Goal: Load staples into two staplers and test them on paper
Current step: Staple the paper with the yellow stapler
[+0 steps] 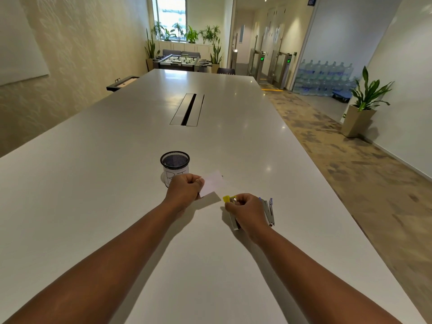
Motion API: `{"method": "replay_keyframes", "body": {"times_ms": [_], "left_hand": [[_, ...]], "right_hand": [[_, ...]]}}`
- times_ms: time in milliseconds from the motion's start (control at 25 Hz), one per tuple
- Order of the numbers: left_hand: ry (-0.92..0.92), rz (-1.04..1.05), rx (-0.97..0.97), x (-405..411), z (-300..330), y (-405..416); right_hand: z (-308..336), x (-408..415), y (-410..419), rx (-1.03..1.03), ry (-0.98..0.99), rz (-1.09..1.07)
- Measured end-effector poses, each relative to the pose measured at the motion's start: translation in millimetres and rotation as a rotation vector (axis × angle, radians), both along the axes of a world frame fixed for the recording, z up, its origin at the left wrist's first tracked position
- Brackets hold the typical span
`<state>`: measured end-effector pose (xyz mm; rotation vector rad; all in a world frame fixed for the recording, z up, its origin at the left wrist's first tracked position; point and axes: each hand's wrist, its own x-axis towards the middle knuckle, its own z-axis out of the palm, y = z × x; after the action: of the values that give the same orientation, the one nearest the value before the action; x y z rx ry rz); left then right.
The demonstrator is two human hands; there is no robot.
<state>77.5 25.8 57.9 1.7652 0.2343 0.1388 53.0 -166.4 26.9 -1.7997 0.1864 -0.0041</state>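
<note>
My left hand (184, 187) pinches a small white sheet of paper (214, 183) and holds it just above the white table (117, 183). My right hand (245, 209) grips a stapler with a yellow tip (226, 198); its metal body (233, 222) pokes out under my palm. A second stapler (268, 210), silver with a purple part, lies on the table just right of my right hand.
A black mesh pen cup (174, 166) with a white label stands right behind my left hand. A cable slot (188, 109) runs down the table's middle. The table's right edge drops to carpeted floor with a potted plant (364, 104).
</note>
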Motion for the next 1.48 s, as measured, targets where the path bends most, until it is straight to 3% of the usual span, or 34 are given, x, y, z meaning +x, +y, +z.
{"method": "replay_keyframes", "body": {"times_ms": [160,280,480,760,920,1120,1240,1320,1400,1480], "left_hand": [[0.022,-0.003,-0.004,2.4,-5.2,1.4],[0.035,-0.009,-0.014,3.2,-8.6,1.0],[0.035,-0.012,-0.013,3.3,-7.1,0.0],[0.023,-0.043,-0.023,-1.2,7.9,-5.4],[0.023,-0.064,-0.073,-5.5,28.4,-7.5],[0.01,-0.118,-0.13,-19.5,57.0,-14.2],[-0.035,-0.163,-0.2,-28.8,67.7,-18.4],[-0.081,-0.179,-0.221,-32.6,70.4,-20.8],[-0.128,-0.168,-0.099,-33.8,68.7,-21.2],[-0.129,-0.198,-0.066,-35.5,64.6,-23.8]], "right_hand": [[-2.6,9.6,1.8,-0.479,-0.124,-0.071],[-2.1,18.1,6.1,-0.676,-0.144,-0.092],[-10.0,25.5,11.8,-0.766,-0.09,-0.05],[1.4,17.8,5.0,-0.722,-0.104,-0.077],[21.9,0.6,4.3,-0.678,-0.448,-0.069],[47.3,-13.4,8.7,-0.841,-0.943,0.004],[58.8,-20.4,12.7,-0.687,-0.919,0.016],[66.1,-24.2,16.2,-0.379,-0.643,-0.032],[74.1,-25.4,17.9,0.007,-0.37,-0.054],[81.8,-27.9,18.2,0.328,-0.213,-0.025]]}}
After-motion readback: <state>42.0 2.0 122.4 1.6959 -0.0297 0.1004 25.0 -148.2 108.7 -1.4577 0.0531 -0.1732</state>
